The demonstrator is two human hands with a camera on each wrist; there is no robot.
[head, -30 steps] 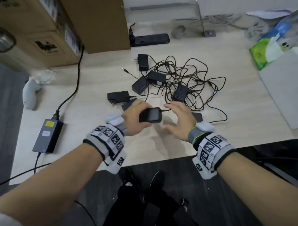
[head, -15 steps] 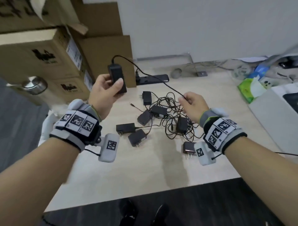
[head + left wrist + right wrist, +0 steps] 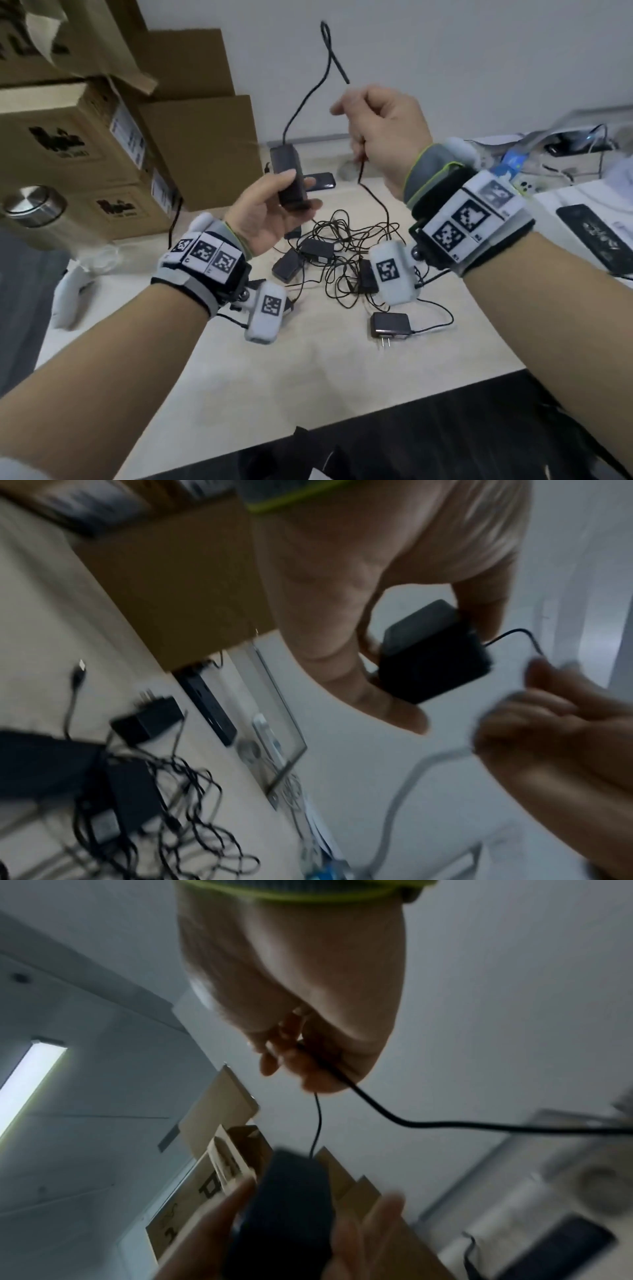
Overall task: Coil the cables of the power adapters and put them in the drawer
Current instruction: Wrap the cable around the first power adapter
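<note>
The fingertips of the right hand (image 3: 383, 137) are blurred in the head view, and the left wrist view is smeared throughout; the far end of the cable (image 3: 301, 102) is lost inside the curled right fingers. Part of the tangled heap of cables (image 3: 346, 253) at frame centre is hidden behind the white wrist camera housings, so the number of adapters in it cannot be counted with certainty. No drawer can be made out in any view.

A black power adapter (image 3: 289, 178) is held upright above the table, just left of centre, between the thumb and fingers of the left hand (image 3: 263, 219), which are curled round it. Its cable rises to a loop near the top of the frame and descends into the right hand, where it is pinched in closed fingers, as confirmed in the right wrist view (image 3: 329, 1069); below the hand it trails into the heap.

One loose adapter (image 3: 390, 325) lies prongs-forward at lower centre, apart from the heap. Cardboard boxes (image 3: 85, 137) are stacked at upper left, with a steel flask (image 3: 32, 209) beside them. A black power strip (image 3: 322, 180) lies behind the held adapter, and a dark phone (image 3: 596, 236) at the right edge.

The surface is a pale wooden table (image 3: 308, 377) against a white wall.
</note>
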